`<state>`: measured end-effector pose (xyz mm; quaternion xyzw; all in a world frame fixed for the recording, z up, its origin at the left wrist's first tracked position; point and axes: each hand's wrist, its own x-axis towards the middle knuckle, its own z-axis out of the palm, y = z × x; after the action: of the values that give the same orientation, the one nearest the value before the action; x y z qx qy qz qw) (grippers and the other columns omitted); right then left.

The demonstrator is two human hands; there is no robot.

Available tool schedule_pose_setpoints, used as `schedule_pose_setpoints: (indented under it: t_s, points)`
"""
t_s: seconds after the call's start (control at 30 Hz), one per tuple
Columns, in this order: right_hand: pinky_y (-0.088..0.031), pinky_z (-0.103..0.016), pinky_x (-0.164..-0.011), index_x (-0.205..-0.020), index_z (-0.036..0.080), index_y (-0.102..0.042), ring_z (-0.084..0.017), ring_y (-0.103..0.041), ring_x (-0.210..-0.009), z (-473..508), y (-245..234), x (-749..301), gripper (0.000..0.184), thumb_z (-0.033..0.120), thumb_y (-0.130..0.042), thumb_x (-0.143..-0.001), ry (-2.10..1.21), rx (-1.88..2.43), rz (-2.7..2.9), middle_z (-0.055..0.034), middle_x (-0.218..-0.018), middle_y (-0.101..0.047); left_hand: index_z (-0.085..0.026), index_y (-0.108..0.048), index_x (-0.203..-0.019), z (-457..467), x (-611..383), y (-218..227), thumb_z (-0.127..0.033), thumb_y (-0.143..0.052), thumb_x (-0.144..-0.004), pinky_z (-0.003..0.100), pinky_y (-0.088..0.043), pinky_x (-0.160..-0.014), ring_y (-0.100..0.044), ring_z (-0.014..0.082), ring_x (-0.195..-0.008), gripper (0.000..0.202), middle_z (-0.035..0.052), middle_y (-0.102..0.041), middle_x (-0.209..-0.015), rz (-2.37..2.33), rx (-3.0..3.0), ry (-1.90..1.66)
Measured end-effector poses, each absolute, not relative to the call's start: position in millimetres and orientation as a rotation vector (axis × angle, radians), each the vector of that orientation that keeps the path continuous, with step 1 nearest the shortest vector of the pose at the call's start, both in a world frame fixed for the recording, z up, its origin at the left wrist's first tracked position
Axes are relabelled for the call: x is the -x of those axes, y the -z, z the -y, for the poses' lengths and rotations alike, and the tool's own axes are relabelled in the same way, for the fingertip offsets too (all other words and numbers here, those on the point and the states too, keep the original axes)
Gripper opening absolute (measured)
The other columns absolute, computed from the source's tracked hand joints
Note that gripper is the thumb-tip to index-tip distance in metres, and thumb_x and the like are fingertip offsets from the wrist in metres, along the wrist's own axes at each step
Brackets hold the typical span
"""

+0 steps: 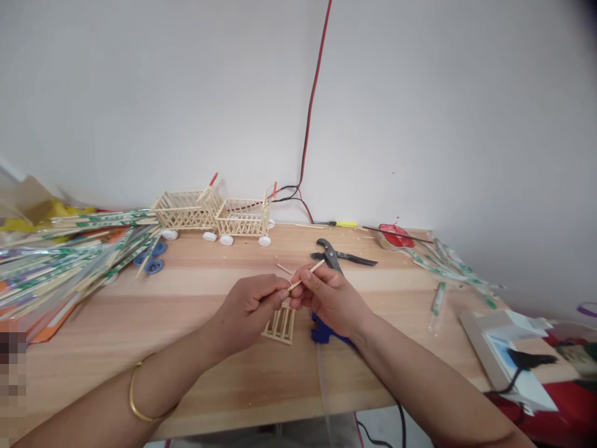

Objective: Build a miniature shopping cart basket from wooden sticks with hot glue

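Note:
My left hand (249,311) and my right hand (332,298) meet above the table, both closed in a pinch on a short wooden stick (305,275). My left fingertips grip its lower left end; the right thumb and fingers hold it farther along, its tip pointing up to the right. Below them lies a small ladder-like frame of sticks (281,326), partly hidden by the left hand. Under the right hand a blue tool (320,330), apparently a glue gun, is mostly covered. Black-handled pliers (333,255) lie just beyond, partly behind the right hand.
Two wheeled stick carts (242,218) stand by the wall. Bundles of wrapped sticks (93,249) and blue wheels (153,266) are at left. A red-filled dish (394,236), empty wrappers (445,264) and a white box (501,348) are at right. A red-black cable (310,106) hangs down the wall.

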<state>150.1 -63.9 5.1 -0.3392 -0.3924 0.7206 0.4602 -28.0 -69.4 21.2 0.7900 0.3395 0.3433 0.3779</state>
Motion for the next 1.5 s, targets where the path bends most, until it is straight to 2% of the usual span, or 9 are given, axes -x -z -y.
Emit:
schedule_pose_setpoints:
  t_s: [0.33,0.47,0.77,0.93,1.1,1.17,1.23,1.33,1.5]
  points:
    - [-0.049,-0.016,-0.047,-0.072,0.013,-0.063,-0.007,-0.061,-0.046,60.7,-4.7,-152.6,0.028,0.037,-0.077,-0.069,-2.056,0.81,0.78,0.0037,-0.055,-0.063,-0.018,-0.062,-0.083,71.5,30.0,-23.7,-0.023,-0.04,-0.092,0.021,-0.041,-0.062,-0.053,0.012,-0.065,0.024,0.0019,-0.059,-0.071,-0.801,-2.199,-0.884]
    - [-0.049,-0.016,-0.047,-0.071,0.013,-0.062,-0.008,-0.063,-0.047,64.0,-9.3,-149.5,0.029,0.038,-0.077,-0.069,-2.028,0.844,0.776,0.0044,-0.054,-0.062,-0.017,-0.059,-0.085,71.4,32.0,-16.9,-0.015,-0.041,-0.089,0.021,-0.037,-0.057,-0.049,0.0115,-0.06,0.018,0.0017,-0.054,-0.069,-0.785,-2.459,-0.947]
    - [-0.05,-0.018,-0.048,-0.071,0.014,-0.059,-0.009,-0.063,-0.048,77.8,-15.6,-144.3,0.033,0.043,-0.076,-0.069,-1.989,0.775,0.711,0.006,-0.051,-0.057,-0.016,-0.058,-0.098,75.3,23.5,-18.0,-0.009,-0.048,-0.085,0.023,-0.04,-0.059,-0.052,0.0122,-0.062,0.018,0.0041,-0.063,-0.074,-0.667,-2.634,-1.261]
    - [-0.047,-0.017,-0.049,-0.066,0.014,-0.057,-0.008,-0.062,-0.05,78.6,-12.9,-141.3,0.035,0.045,-0.073,-0.071,-1.919,0.776,0.732,0.0057,-0.051,-0.055,-0.016,-0.06,-0.085,74.5,21.6,-22.0,-0.012,-0.044,-0.089,0.02,-0.039,-0.059,-0.052,0.0098,-0.062,0.017,0.0019,-0.06,-0.071,-0.734,-2.333,-1.112]
    - [-0.043,-0.02,-0.049,-0.069,0.017,-0.054,-0.008,-0.057,-0.049,68.6,-10.3,-155.0,0.033,0.044,-0.074,-0.07,-1.861,0.821,0.879,0.005,-0.057,-0.057,-0.015,-0.058,-0.073,72.1,25.4,-26.7,-0.03,-0.044,-0.091,0.019,-0.033,-0.051,-0.042,0.0082,-0.054,0.028,-0.0027,-0.048,-0.059,-0.826,-1.831,-0.888]
    - [-0.044,-0.024,-0.055,-0.071,0.019,-0.055,-0.01,-0.057,-0.055,63.0,-13.9,-166.4,0.027,0.04,-0.071,-0.074,-1.592,0.915,1.136,0.003,-0.064,-0.06,-0.015,-0.058,-0.074,70.5,28.5,-26.6,-0.033,-0.046,-0.091,0.019,-0.03,-0.049,-0.037,0.0076,-0.053,0.027,-0.0042,-0.042,-0.057,-0.881,-1.717,-0.863]
    - [-0.046,-0.031,-0.072,-0.084,0.021,-0.062,-0.016,-0.061,-0.079,59.8,-20.7,-175.4,0.014,0.032,-0.068,-0.079,-1.002,0.982,1.537,-0.0031,-0.087,-0.067,-0.015,-0.059,-0.077,69.2,30.7,-25.6,-0.033,-0.047,-0.09,0.019,-0.029,-0.049,-0.035,0.0074,-0.053,0.026,-0.0049,-0.041,-0.058,-0.924,-1.684,-0.855]
    - [-0.034,-0.042,-0.095,-0.102,0.022,-0.063,-0.021,-0.055,-0.106,60.8,-28.6,-177.2,0.016,0.022,-0.058,-0.086,-0.241,0.925,2.078,-0.0076,-0.108,-0.067,-0.014,-0.057,-0.072,68.6,30.7,-23.7,-0.033,-0.048,-0.089,0.019,-0.028,-0.051,-0.035,0.0072,-0.055,0.027,-0.0048,-0.039,-0.058,-0.921,-1.718,-0.842]
    - [-0.04,-0.033,-0.074,-0.091,0.017,-0.058,-0.017,-0.056,-0.071,69.9,-20.7,-160.7,0.021,0.018,-0.037,-0.094,-0.081,0.933,2.369,-0.0058,-0.075,-0.064,-0.014,-0.059,-0.075,71.6,25.5,-19.2,-0.032,-0.049,-0.089,0.019,-0.029,-0.051,-0.034,0.0073,-0.056,0.024,-0.0049,-0.039,-0.058,-0.854,-1.597,-0.853]
